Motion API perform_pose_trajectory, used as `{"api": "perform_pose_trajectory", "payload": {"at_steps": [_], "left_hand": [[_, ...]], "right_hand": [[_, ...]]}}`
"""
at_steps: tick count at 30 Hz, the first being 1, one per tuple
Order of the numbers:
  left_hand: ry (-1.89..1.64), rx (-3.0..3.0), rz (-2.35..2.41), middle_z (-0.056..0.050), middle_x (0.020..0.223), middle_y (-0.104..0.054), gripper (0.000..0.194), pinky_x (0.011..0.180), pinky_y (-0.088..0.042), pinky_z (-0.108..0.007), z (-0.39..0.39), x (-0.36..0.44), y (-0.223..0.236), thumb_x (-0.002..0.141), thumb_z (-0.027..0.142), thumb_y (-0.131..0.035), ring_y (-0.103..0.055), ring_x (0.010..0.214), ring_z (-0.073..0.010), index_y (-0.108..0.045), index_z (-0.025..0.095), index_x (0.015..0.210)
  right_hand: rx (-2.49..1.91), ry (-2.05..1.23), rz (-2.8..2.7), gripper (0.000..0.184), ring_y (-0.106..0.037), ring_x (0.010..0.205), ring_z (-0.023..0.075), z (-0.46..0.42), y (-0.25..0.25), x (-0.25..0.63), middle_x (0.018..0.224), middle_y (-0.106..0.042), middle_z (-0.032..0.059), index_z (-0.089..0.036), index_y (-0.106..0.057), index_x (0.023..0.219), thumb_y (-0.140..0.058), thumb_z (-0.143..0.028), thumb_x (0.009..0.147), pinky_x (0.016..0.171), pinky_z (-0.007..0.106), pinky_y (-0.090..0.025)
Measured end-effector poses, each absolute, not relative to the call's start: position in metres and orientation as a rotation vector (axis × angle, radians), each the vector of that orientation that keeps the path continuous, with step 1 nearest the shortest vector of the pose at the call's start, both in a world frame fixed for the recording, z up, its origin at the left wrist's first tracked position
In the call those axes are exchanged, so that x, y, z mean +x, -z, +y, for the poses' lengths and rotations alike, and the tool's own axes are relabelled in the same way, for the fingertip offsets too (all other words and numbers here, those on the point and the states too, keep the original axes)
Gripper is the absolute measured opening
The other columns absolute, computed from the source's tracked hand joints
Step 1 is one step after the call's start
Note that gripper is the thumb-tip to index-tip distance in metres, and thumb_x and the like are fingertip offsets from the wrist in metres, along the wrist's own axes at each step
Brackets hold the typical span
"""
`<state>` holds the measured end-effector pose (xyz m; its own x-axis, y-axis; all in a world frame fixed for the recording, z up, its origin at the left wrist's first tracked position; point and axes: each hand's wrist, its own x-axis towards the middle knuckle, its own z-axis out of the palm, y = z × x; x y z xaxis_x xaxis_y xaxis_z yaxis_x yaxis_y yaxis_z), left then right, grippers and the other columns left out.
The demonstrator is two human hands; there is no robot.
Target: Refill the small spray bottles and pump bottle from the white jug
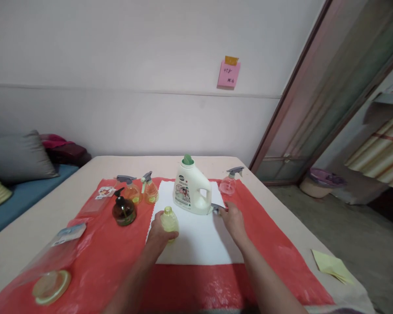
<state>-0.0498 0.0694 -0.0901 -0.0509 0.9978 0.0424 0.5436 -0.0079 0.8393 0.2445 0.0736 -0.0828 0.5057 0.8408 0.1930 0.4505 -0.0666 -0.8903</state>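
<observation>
Holding yellow bottle in left hand, near lower centre of frame, near upright, with neck open and no spray head on it. Touching grey spray head with right hand, right of centre, fingers held narrow; cannot tell whether firmly gripped or just touched. Seen between and beyond both hands: white jug with green piece at its mouth, standing on white sheet, over red sheet. Also to note: dark pump bottle at left, pink spray bottle at right. For good handling, keep neck upright and clear of fingers, grip body lightly to avoid squeezing, handle spray head by its solid part, and steer wrists clear of jug.
</observation>
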Motion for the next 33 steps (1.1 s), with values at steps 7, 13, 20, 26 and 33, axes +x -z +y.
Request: {"api": "perform_pose_trajectory", "payload": {"at_steps": [7,13,20,26,33], "left_hand": [[-0.851,1.477,1.697,-0.022,0.147,-0.042,0.103,0.105,-0.042,-0.043,0.062,-0.047,0.061,0.056,0.029,-0.079,-0.048,0.134,-0.035,-0.032,0.015,0.147],[-0.857,1.473,1.674,-0.022,0.147,-0.043,0.104,0.11,-0.038,-0.045,0.056,-0.044,0.06,0.053,0.025,-0.079,-0.043,0.138,-0.0363,-0.034,0.013,0.146],[-1.188,1.514,1.649,-0.02,0.149,-0.04,0.091,0.113,-0.036,-0.054,0.045,-0.043,0.034,0.069,0.046,-0.076,-0.041,0.139,-0.0373,-0.035,0.017,0.145],[-1.746,1.773,1.435,-0.016,0.15,-0.041,0.07,0.115,-0.037,-0.054,0.018,-0.03,0.015,0.084,0.038,-0.07,-0.04,0.141,-0.0323,-0.038,0.024,0.143],[-1.463,1.532,1.013,-0.013,0.148,-0.044,0.063,0.11,-0.041,-0.052,-0.026,0.017,0.017,0.087,0.036,-0.067,-0.044,0.138,-0.031,-0.038,0.03,0.142]], "right_hand": [[-1.48,-0.639,-1.177,0.047,-0.067,0.095,0.0265,0.08,0.055,0.189,0.1,-0.076,0.0116,-0.017,-0.073,0.1,-0.053,-0.056,0.082,0.087,0.039,-0.05],[-1.391,-0.805,-1.188,0.08,-0.055,0.128,0.0315,0.119,0.064,0.156,0.139,-0.06,0.0128,-0.02,-0.051,0.139,-0.069,-0.058,0.071,0.109,0.047,-0.039],[-1.268,-0.869,-1.112,0.084,-0.054,0.129,0.0269,0.136,0.057,0.148,0.138,-0.061,0.0122,-0.019,-0.044,0.143,-0.061,-0.065,0.074,0.111,0.041,-0.039],[-1.195,-0.783,-1.117,0.078,-0.046,0.137,0.0246,0.103,-0.003,0.158,0.146,-0.053,0.012,-0.02,-0.042,0.145,-0.052,-0.067,0.083,0.115,0.039,-0.034],[-1.382,-0.341,-1.29,0.079,-0.06,0.116,0.0326,0.031,-0.083,0.186,0.121,-0.067,0.0148,-0.018,-0.057,0.129,-0.058,-0.076,0.075,0.101,0.047,-0.045]]}}
